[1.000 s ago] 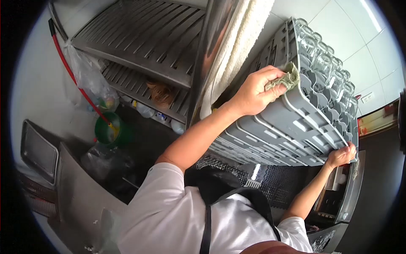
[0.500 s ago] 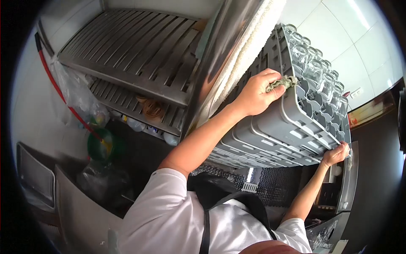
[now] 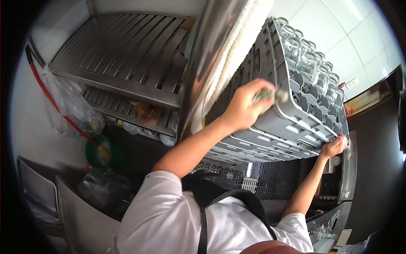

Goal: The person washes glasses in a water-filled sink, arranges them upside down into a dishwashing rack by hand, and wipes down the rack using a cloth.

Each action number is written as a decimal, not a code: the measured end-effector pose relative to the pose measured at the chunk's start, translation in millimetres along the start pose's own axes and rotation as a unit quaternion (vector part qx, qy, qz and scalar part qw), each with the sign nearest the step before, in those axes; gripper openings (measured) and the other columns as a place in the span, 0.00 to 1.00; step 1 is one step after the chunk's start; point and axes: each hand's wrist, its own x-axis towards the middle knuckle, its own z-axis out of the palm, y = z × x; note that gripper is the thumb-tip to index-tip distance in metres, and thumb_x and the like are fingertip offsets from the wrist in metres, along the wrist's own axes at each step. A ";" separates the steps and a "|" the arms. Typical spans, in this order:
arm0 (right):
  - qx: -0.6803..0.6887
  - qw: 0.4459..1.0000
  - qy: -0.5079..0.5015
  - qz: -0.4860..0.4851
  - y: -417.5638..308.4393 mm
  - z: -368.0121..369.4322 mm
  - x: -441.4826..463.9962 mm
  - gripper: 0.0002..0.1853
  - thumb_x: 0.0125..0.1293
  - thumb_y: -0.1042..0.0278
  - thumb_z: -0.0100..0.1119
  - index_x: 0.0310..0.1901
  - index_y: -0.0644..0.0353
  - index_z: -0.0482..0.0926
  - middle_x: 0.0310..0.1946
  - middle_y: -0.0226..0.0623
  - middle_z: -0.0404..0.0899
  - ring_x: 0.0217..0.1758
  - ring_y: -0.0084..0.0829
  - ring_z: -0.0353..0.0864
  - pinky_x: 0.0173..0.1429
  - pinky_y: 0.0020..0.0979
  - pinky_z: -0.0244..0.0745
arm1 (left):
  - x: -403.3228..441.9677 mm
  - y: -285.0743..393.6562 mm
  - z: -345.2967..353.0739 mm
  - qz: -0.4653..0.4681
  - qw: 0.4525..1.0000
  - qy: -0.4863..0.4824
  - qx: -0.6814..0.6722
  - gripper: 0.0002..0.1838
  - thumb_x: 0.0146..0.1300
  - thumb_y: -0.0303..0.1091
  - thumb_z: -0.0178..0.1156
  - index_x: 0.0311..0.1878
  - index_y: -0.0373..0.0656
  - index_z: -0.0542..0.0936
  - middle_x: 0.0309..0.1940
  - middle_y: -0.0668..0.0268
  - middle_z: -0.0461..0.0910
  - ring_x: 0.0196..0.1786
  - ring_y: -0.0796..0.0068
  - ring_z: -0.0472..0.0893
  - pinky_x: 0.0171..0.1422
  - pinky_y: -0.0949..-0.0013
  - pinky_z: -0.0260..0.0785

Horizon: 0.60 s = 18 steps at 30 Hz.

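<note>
The left hand [image 3: 245, 106] is closed around a cloth [image 3: 263, 98], blurred, partly covered, beside the rack [image 3: 288, 121]; right hand [image 3: 333, 147] grips its edge.

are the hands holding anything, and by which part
The left hand pinches a blurred greenish pad, one end sticking out; the right hand grips the gray rack by its top rim, near the right-hand corner.

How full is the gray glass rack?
Partly full: clear glasses stand along the far side of the gray glass rack, while several compartments nearer the person show no glasses.
</note>
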 end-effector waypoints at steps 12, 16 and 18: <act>-0.002 1.000 0.002 0.004 2.5 -0.6 -3.0 0.25 0.79 0.51 0.40 0.33 0.61 0.79 0.28 0.40 0.76 0.37 0.42 0.73 0.47 0.41 0.64 | -39.9 -14.3 24.1 0.020 0.994 0.084 -0.060 0.19 0.76 0.38 0.55 0.57 0.31 0.80 0.54 0.58 0.77 0.52 0.74 0.77 0.60 0.70 0.68; -0.005 1.000 -0.003 0.012 2.4 -1.4 -4.0 0.25 0.79 0.51 0.41 0.33 0.61 0.79 0.28 0.39 0.76 0.36 0.42 0.73 0.47 0.41 0.64 | -39.4 -42.6 18.0 -0.026 0.993 0.109 0.037 0.16 0.75 0.36 0.58 0.57 0.33 0.80 0.53 0.59 0.80 0.56 0.77 0.78 0.62 0.70 0.70; 0.000 1.000 0.003 -0.001 0.9 -1.0 -0.9 0.24 0.79 0.52 0.41 0.33 0.61 0.79 0.28 0.39 0.76 0.36 0.42 0.73 0.47 0.40 0.64 | -35.1 -27.2 20.8 -0.112 0.987 0.116 -0.023 0.13 0.72 0.32 0.61 0.54 0.33 0.81 0.50 0.60 0.83 0.55 0.76 0.80 0.59 0.69 0.72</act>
